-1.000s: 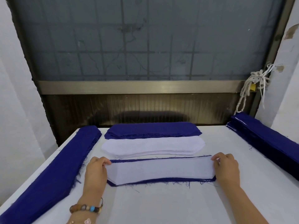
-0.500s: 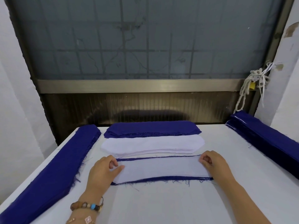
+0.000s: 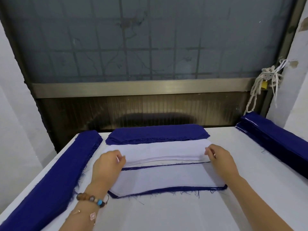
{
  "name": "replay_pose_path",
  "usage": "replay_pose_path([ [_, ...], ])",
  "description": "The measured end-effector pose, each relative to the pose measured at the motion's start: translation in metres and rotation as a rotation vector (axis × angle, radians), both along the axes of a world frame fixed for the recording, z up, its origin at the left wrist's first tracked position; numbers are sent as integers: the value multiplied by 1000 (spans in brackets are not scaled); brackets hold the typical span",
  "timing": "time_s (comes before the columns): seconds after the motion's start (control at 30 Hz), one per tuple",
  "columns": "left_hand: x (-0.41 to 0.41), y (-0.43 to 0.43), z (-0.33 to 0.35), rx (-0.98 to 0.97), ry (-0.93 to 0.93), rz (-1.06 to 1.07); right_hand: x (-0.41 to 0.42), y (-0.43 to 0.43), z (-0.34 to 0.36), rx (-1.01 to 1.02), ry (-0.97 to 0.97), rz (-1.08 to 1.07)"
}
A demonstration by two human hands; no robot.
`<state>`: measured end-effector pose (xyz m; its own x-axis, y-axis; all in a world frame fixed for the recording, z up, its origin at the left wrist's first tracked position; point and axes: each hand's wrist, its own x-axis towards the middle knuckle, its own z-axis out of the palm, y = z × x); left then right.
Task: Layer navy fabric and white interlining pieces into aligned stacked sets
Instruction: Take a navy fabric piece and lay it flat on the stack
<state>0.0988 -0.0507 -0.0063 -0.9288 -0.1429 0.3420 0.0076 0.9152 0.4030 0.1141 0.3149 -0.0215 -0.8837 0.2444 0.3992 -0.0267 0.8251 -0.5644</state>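
Our left hand and right hand pinch the 2 ends of the white interlining stack, fingers curled on its top layers (how many sheets, we cannot tell). Just nearer than the fingers lies the layered set, white on navy; beyond them, the navy stack.
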Motion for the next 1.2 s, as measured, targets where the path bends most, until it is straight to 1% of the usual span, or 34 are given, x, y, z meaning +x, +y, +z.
replay_pose_path([
  [0.07, -15, 8, 9, -36, 157, -19, -17, -9, 9, 9, 65, 1],
  [0.13, -34, 18, 13, -61, 201, -72, -36, -20, 16, 38, 109, 29],
  [0.23, -61, 34, 14, -78, 143, -129, -63, -37, 21, 102, 114, 86],
  [0.3, -78, 43, 10, -123, 86, -167, -81, -48, 21, 132, 93, 126],
  [0.4, -102, 52, 1, -227, -18, -218, -105, -61, 19, 175, -2, 192],
  [0.47, -116, 57, -6, -262, -27, -213, -119, -66, 15, 187, -49, 217],
  [0.6, -137, 65, -6, -225, 64, -168, -146, -71, 13, 228, -90, 186],
  [0.7, -153, 69, -1, -201, 93, -120, -163, -75, 16, 271, -136, 146],
  [0.97, -173, 57, -12, 37, 110, 20, -186, -80, 8, 354, -140, 73],
  [1.1, -180, 55, -13, 16, 40, 32, -188, -80, 5, 434, -140, 61],
  [1.2, -179, 61, -16, -87, 14, -4, -188, -79, 7, 408, -166, 72],
])
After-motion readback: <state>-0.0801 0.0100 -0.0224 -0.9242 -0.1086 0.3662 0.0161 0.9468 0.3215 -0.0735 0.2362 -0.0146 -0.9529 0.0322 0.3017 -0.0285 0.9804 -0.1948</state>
